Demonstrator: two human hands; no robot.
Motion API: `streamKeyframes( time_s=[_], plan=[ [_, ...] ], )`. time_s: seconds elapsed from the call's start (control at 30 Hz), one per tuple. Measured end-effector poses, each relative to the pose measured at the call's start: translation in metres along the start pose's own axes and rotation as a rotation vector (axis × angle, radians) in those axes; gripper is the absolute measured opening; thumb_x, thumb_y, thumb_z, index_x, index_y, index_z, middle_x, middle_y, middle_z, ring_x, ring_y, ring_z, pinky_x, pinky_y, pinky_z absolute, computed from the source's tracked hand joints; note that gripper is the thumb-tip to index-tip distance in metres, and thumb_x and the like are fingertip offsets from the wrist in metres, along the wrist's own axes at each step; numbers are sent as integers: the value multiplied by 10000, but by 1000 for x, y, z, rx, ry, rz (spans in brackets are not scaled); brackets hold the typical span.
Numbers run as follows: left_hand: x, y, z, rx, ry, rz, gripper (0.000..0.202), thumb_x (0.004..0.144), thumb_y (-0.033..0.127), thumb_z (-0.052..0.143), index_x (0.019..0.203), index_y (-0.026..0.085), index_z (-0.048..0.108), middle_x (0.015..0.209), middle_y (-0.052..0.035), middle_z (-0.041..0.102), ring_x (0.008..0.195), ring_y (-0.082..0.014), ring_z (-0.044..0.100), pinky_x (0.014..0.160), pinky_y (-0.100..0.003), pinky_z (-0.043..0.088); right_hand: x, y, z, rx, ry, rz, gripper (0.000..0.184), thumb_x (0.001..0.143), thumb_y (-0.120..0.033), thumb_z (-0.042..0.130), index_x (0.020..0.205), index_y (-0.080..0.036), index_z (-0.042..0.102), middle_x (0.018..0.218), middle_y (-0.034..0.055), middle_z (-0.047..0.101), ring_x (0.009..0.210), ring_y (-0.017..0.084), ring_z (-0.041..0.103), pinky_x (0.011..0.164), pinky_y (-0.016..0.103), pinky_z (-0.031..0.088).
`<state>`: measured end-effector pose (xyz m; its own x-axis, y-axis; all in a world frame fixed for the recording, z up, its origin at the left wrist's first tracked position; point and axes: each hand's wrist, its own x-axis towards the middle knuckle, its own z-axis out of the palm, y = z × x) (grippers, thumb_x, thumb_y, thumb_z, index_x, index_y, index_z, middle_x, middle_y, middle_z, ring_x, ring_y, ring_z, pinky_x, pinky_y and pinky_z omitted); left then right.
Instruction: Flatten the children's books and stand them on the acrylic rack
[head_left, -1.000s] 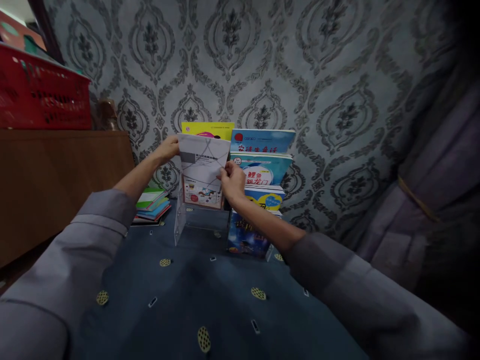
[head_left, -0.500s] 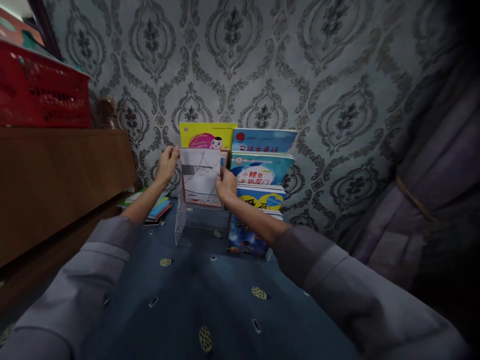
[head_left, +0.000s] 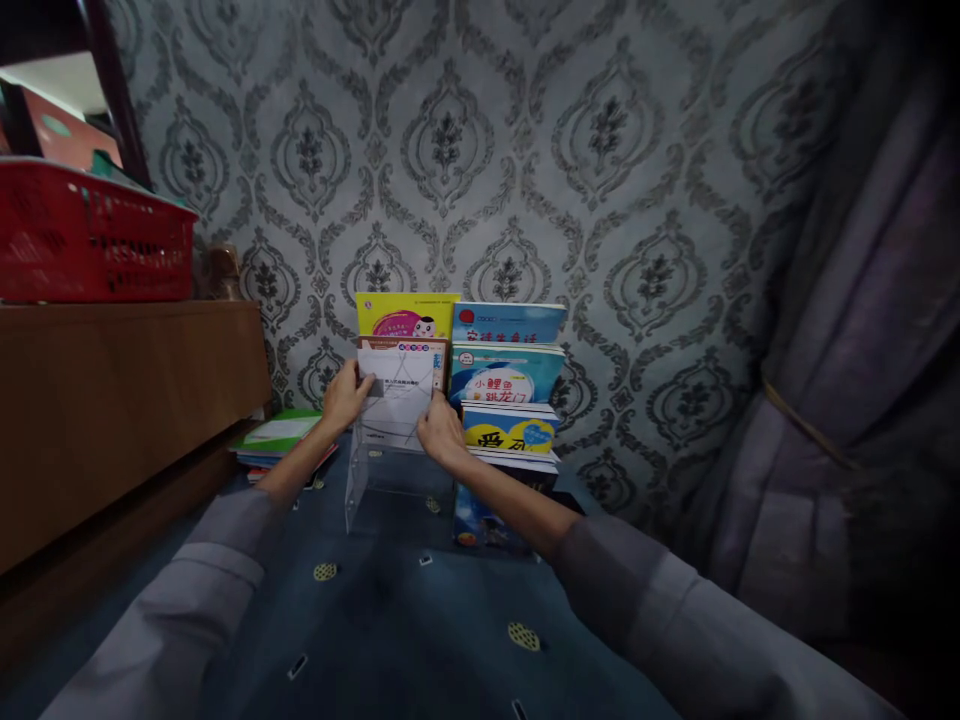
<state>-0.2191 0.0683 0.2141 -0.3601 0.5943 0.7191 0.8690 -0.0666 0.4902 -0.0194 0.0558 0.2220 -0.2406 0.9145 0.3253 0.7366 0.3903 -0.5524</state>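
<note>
A white booklet (head_left: pixel 394 398) with thin curved lines and a grey block on its cover stands almost upright between my hands. My left hand (head_left: pixel 345 396) is closed on its left edge, the thumb over the front. With bent fingers, my right hand (head_left: pixel 441 428) grips the lower right edge. Directly behind rises a brown-bordered book (head_left: pixel 405 342), and further back a yellow book (head_left: pixel 409 313). These lean in the left side of a clear acrylic stepped rack (head_left: pixel 355 490); the booklet's bottom edge is at its lower tier, and whether it rests there I cannot tell.
Books fill the rack's right side: a blue one (head_left: pixel 510 322), a teal one (head_left: pixel 506 375), a yellow-and-blue one (head_left: pixel 510 428) and a dark blue one (head_left: pixel 487 520). A book pile (head_left: pixel 285 430) lies left, beside a wooden cabinet (head_left: pixel 135 400) carrying a red basket (head_left: pixel 97 235). A curtain (head_left: pixel 810 480) hangs right.
The white booklet has come down relative to the brown-bordered book, whose top now shows above it. My left hand has shifted lower along the booklet's edge. The view has tilted upward.
</note>
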Motion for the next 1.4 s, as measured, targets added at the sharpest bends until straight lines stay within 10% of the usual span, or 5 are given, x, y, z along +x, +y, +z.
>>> streamKeyframes(
  time_s=[1.4],
  plan=[
    [-4, -18, -5, -31, -90, 28, 227, 916, 402, 479, 812, 211, 542, 784, -34, 635, 763, -212, 580, 688, -306, 426, 4, 52, 52, 228, 87, -347, 583, 808, -76, 491, 1389, -102, 530, 1378, 168, 613, 1299, 257, 560, 1138, 408, 410]
  ],
)
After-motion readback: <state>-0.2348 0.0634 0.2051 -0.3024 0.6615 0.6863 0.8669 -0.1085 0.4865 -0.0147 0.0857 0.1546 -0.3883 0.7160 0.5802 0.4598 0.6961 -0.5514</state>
